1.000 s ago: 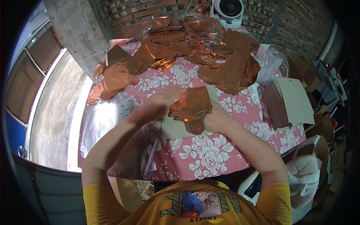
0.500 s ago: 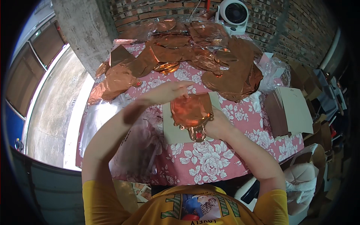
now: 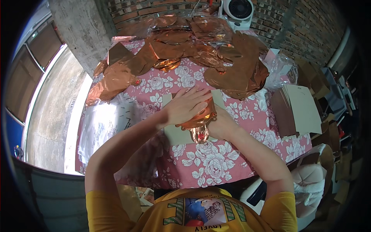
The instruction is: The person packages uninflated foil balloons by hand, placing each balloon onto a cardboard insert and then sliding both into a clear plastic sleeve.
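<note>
A copper-coloured foil balloon (image 3: 206,114), flat and folded, lies over a beige card sheet (image 3: 174,136) in front of me. A narrow shiny tab with a red spot hangs from its near end. My left hand (image 3: 187,106) rests flat on top of the foil, palm down, its fingers stretched out toward the upper right. Against the foil's right side is my right hand (image 3: 221,125); its fingers are hidden behind the foil.
More flat copper foil balloons (image 3: 239,77) spread across the table's far half. Clear plastic bags (image 3: 106,125) lie at left. A stack of beige cards (image 3: 303,110) stands at right, near crumpled clear plastic (image 3: 284,71). A white fan (image 3: 239,13) is at the back.
My left hand has come down from the foil's far edge and now lies flat across it, covering much of it. My right hand stays at the foil's right side.
</note>
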`<state>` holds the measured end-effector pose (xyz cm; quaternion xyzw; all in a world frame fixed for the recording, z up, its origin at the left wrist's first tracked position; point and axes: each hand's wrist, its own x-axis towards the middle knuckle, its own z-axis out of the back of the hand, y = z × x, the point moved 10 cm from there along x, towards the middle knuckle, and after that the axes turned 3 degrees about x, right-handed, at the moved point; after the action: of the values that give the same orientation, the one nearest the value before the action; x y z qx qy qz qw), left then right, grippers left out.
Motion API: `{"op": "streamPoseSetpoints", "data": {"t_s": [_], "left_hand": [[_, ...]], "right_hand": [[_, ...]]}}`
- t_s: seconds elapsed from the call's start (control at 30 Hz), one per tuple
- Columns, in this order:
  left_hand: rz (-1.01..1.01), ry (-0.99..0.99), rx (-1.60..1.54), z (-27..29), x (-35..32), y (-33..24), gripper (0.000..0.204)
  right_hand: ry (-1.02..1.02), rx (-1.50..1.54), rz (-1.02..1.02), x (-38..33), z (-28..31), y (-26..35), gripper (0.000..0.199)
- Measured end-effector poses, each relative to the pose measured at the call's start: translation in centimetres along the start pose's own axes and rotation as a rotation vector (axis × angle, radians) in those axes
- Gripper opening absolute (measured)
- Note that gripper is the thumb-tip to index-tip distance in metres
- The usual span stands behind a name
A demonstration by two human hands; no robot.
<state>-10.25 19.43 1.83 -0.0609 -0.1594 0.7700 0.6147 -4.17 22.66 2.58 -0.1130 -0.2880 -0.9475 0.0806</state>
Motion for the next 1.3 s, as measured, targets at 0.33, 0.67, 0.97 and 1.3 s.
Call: {"op": "streamPoseSetpoints", "data": {"t_s": [0.33,0.67,0.97,1.3], "left_hand": [[0.023,0.069,-0.056,-1.2,0.3,0.6,0.06],[-0.052,-0.264,0.293,0.2,-1.2,-1.5,0.05],[-0.068,-0.33,0.248,0.4,-1.3,-1.0,0.04],[0.207,-0.529,-0.239,7.0,-4.9,4.5,0.042]], "right_hand": [[-0.107,-0.42,0.231,-1.6,0.4,2.1,0.023],[-0.456,0.081,-0.099,-1.7,9.1,1.4,0.021],[-0.1,-0.165,-0.099,-0.4,2.7,-1.3,0.066],[-0.04,-0.407,-0.086,-0.1,1.0,-2.2,0.071]]}}
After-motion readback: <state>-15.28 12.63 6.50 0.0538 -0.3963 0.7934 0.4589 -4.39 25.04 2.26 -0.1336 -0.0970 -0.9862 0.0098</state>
